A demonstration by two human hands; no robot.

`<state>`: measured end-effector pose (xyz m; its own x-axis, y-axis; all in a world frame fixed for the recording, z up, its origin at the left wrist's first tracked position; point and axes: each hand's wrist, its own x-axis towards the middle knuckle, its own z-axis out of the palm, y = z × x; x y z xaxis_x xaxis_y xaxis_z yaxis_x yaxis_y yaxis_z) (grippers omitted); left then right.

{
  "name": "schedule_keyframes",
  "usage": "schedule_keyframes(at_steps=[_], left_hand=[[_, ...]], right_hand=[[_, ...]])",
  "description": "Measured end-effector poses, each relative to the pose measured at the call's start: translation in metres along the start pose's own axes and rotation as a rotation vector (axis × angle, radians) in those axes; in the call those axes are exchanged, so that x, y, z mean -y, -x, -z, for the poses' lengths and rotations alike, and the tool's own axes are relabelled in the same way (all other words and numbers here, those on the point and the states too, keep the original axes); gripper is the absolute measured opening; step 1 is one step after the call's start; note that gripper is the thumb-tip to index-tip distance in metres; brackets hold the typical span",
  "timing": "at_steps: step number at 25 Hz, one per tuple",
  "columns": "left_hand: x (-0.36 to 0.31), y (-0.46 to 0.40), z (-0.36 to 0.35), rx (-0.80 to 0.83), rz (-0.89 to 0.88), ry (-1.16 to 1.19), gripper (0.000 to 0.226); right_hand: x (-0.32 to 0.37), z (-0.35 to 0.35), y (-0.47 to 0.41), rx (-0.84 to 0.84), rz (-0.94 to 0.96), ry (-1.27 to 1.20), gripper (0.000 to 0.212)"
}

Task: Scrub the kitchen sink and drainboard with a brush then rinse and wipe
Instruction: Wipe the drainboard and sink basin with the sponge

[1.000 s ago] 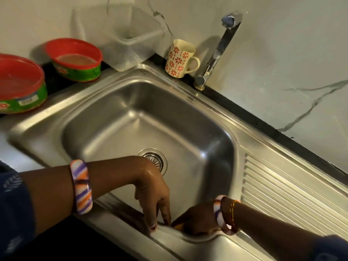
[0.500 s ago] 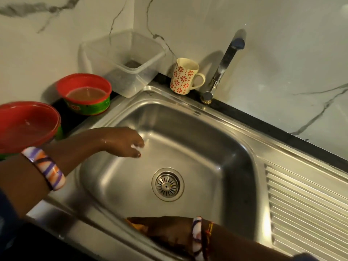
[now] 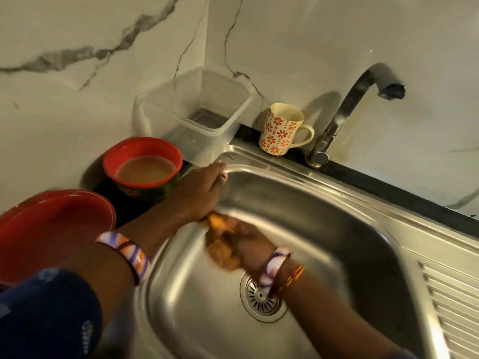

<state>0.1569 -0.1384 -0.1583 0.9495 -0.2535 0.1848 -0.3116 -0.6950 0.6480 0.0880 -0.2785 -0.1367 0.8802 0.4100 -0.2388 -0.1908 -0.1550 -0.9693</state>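
Steel sink (image 3: 324, 229), drainboard (image 3: 456, 301) on its right. Left hand (image 3: 201, 189) on the sink's far-left rim, fingers curled over the edge. Right hand (image 3: 246, 242), motion-blurred, grips an orange scrubber (image 3: 220, 251) against the basin's left wall, above the drain (image 3: 261, 297).
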Motion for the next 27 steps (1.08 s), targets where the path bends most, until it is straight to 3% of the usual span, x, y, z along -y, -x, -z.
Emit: schedule_keyframes(at_steps=[3,5,8,10,17,21,25,27], left_hand=[[0.011,0.003,-0.011,-0.029,-0.049,0.091,0.049],[0.018,0.006,-0.018,-0.089,-0.107,0.09,0.06],[0.027,0.008,-0.025,-0.19,-0.126,0.089,0.067],[0.029,0.007,-0.027,-0.235,-0.112,0.115,0.062],[0.031,0.005,-0.034,-0.305,-0.085,0.066,0.071],[0.033,0.003,-0.036,-0.334,-0.087,0.048,0.067],[0.03,0.004,-0.036,-0.369,-0.114,0.095,0.065],[0.03,0.004,-0.033,-0.366,-0.126,0.119,0.066]], right_hand=[[0.01,0.023,-0.049,-0.489,0.1,0.581,0.043],[0.023,0.043,-0.088,-0.579,0.087,0.952,0.052],[0.006,0.041,-0.135,-0.385,-0.15,1.187,0.06],[-0.002,0.037,-0.153,-0.336,-0.225,1.206,0.063],[0.008,0.057,-0.153,-0.198,-0.106,1.391,0.05],[-0.006,0.053,-0.142,-0.201,0.031,1.29,0.044],[-0.05,0.025,-0.125,-0.427,0.276,0.798,0.04],[-0.069,0.002,-0.117,-0.429,0.381,0.451,0.042]])
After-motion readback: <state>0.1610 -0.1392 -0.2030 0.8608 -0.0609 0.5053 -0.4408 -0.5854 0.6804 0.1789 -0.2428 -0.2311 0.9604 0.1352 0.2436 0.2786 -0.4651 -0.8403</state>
